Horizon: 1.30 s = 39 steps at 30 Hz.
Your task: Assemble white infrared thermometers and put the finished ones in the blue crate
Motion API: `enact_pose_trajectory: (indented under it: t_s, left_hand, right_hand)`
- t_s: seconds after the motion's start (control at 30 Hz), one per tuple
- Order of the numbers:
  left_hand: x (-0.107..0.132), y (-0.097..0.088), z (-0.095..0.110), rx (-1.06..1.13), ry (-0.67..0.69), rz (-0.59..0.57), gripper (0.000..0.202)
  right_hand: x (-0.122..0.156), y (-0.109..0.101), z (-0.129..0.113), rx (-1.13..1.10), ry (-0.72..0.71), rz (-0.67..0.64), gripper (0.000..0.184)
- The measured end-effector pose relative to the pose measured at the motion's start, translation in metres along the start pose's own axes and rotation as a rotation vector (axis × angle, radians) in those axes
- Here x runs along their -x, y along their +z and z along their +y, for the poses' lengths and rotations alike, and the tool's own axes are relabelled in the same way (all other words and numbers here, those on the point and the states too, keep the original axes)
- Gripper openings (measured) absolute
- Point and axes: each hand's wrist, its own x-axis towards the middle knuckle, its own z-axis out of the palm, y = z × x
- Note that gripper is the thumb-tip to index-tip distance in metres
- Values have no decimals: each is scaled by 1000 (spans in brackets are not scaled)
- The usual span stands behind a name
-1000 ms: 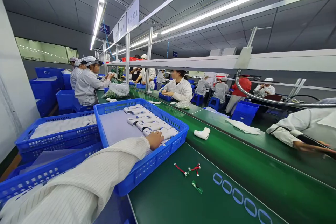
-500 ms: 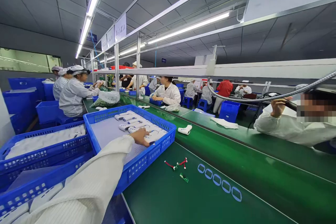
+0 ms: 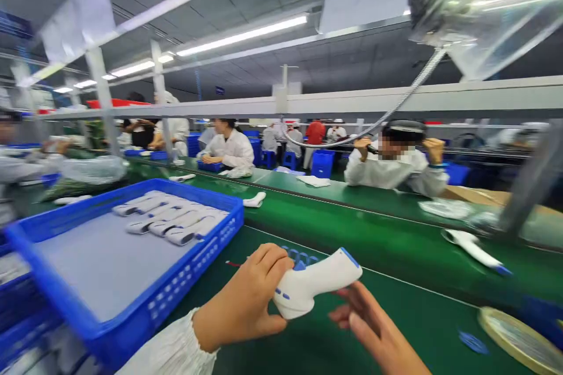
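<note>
My left hand [image 3: 241, 299] is shut around the grip of a white handheld infrared thermometer [image 3: 314, 284] with blue trim, holding it above the green belt. My right hand [image 3: 373, 328] is open, its fingers close below the thermometer's head and apparently not touching it. To the left, a blue plastic tray [image 3: 193, 258] holds several white thermometers [image 3: 169, 220] lying side by side on a grey liner. Another thermometer [image 3: 472, 248] lies on the belt at the right.
A green conveyor belt [image 3: 352, 228] runs across the view, with a loose white thermometer [image 3: 255, 199] on it. Blue rings [image 3: 472, 341] and a round lens [image 3: 519, 340] lie at lower right. A co-worker [image 3: 396, 164] sits beyond the belt, holding a flexible metal hose [image 3: 387, 117].
My hand has gone from resting on the thermometers in the tray to holding one above the belt. The view has swung, putting the tray further left, and my other hand has come into view.
</note>
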Motion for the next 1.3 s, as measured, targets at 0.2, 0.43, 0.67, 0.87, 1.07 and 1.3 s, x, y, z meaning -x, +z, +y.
enact_pose_trajectory:
  t_s: [0.2, 0.43, 0.67, 0.87, 1.07, 1.3]
  left_hand:
    - [-40, 70, -7, 105, 163, -29, 63]
    - [-43, 132, -12, 1253, -534, 103, 91]
    - [-40, 133, -4, 1750, -812, 74, 63]
    - [-40, 128, -4, 1881, -777, 204, 60]
    - [-36, 123, -5, 1937, -783, 157, 74]
    - [-40, 122, -4, 2031, -822, 119, 54]
  right_hand:
    - [-14, -37, 8, -484, 163, 215, 45]
    - [-6, -22, 28, -520, 150, 297, 30]
    - [6, -5, 37, 97, -194, 295, 27]
    - [15, 14, 46, 183, -205, 290, 49]
    - [12, 20, 52, -118, 131, 169, 52]
    - [11, 9, 45, 246, -166, 375, 28]
